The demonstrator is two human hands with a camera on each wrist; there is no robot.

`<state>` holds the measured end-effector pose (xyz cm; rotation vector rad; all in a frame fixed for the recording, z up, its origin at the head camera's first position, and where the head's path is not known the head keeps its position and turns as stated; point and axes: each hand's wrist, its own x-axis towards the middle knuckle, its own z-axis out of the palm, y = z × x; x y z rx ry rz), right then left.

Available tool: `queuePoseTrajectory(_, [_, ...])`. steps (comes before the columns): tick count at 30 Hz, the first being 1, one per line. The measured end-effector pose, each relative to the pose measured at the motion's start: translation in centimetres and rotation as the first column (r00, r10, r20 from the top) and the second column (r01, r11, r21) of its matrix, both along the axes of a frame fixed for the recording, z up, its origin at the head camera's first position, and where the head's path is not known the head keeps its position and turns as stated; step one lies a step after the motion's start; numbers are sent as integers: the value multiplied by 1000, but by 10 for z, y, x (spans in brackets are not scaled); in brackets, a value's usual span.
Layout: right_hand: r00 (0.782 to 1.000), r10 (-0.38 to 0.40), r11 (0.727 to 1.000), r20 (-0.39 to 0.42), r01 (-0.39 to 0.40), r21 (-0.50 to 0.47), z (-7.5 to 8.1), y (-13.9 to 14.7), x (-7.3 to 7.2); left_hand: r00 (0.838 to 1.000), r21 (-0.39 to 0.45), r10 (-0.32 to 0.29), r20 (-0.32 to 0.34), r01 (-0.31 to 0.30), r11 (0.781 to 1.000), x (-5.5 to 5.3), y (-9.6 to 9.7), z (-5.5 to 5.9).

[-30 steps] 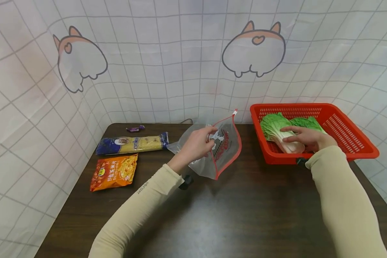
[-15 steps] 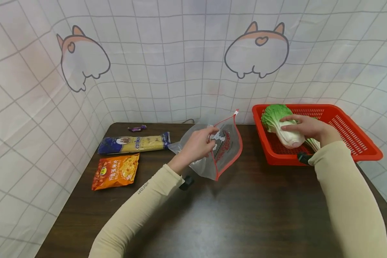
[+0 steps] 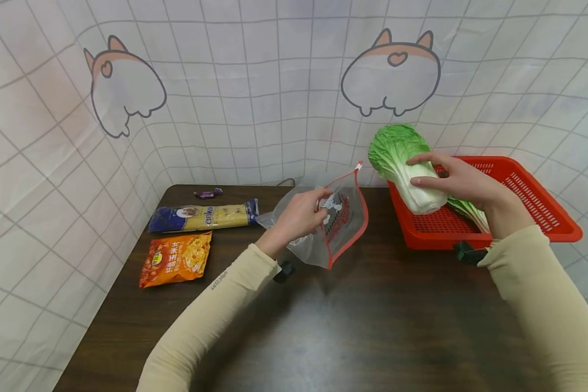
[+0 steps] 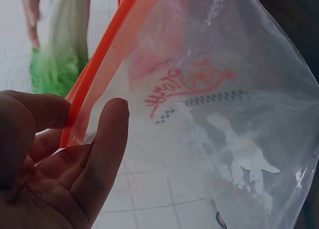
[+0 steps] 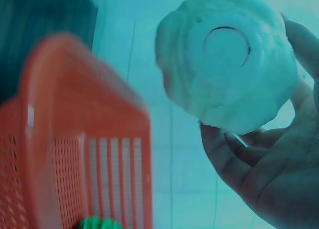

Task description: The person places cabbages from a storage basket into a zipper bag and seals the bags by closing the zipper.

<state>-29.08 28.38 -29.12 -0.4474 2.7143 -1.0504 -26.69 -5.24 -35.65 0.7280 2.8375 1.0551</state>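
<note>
Just above the basket (image 3: 421, 240), the curled right hand (image 3: 470, 182) grips 1 cabbage (image 3: 399, 165), the left hand (image 3: 300, 216) pinches the bag (image 3: 344, 215), and the apparent bagging step next needs a wide mouth (image 3: 345, 249).

Curtained-off tabletop, apparently a staged recording corner; the surrounding room cannot be identified. A dark wood-look table (image 3: 333, 326) lies beneath the left hand (image 3: 301, 214) and right hand (image 3: 463, 179). Beyond and to either side of them hangs wrinkled white cloth (image 3: 230, 81), grid-patterned, with cartoon dogs (image 3: 391, 80). Food packets (image 3: 176, 259), left of the left hand, resemble household groceries.
</note>
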Motion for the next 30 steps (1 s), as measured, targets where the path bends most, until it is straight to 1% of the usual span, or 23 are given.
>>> queuePoseTrajectory(2, [1000, -15, 999, -10, 15, -38, 0, -9, 9, 1000, 22, 13, 19, -13, 1000, -2, -1, 1])
queuePoseTrajectory(4, [1000, -20, 993, -18, 18, -121, -4, -17, 18, 999, 41, 22, 38, -23, 999, -4, -2, 2])
queuePoseTrajectory(5, [1000, -22, 985, -21, 17, -174, -6, -21, 22, 999, 47, 25, 47, -27, 999, -5, -2, 2])
queuePoseTrajectory(7, [1000, -13, 958, -24, 5, -288, -12, -27, 30, 998, 58, 27, 63, -31, 998, -6, -3, 2])
queuePoseTrajectory(10, [998, 45, 909, -33, -55, -414, -24, -35, 40, 997, 72, 24, 80, -29, 997, -7, -3, 3])
queuePoseTrajectory(14, [987, 161, 851, 5, -136, -507, -39, -45, 47, 995, 81, 17, 96, -25, 996, -8, -3, 4])
queuePoseTrajectory(16, [974, 223, 812, 34, -167, -559, -46, -51, 49, 995, 79, 16, 99, -24, 997, -8, -2, 4])
queuePoseTrajectory(17, [970, 241, 796, 42, -173, -580, -49, -53, 50, 995, 78, 17, 100, -24, 997, -8, -2, 4])
queuePoseTrajectory(18, [964, 260, 774, 50, -177, -608, -51, -56, 51, 995, 78, 16, 99, -24, 997, -8, -1, 5])
queuePoseTrajectory(20, [953, 297, 719, 58, -184, -670, -56, -60, 52, 996, 75, 17, 91, -23, 997, -8, 0, 5])
queuePoseTrajectory(23, [939, 340, 637, 45, -194, -746, -59, -66, 54, 997, 74, 14, 78, -20, 997, -8, 1, 5])
queuePoseTrajectory(24, [934, 354, 612, 42, -197, -766, -61, -67, 54, 997, 73, 14, 75, -19, 997, -8, 1, 5])
queuePoseTrajectory(25, [930, 366, 593, 37, -202, -779, -61, -68, 54, 997, 73, 14, 73, -19, 997, -8, 1, 5])
queuePoseTrajectory(26, [926, 375, 583, 33, -208, -786, -62, -68, 54, 997, 76, 14, 75, -19, 997, -8, 1, 5])
queuePoseTrajectory(28, [923, 382, 584, 37, -210, -784, -64, -69, 53, 997, 88, 19, 81, -26, 996, -9, 0, 5])
queuePoseTrajectory(29, [924, 380, 595, 49, -203, -778, -64, -69, 53, 996, 95, 25, 83, -33, 995, -9, -1, 5])
queuePoseTrajectory(30, [925, 374, 611, 68, -191, -768, -65, -69, 52, 996, 103, 33, 85, -42, 994, -9, -2, 5])
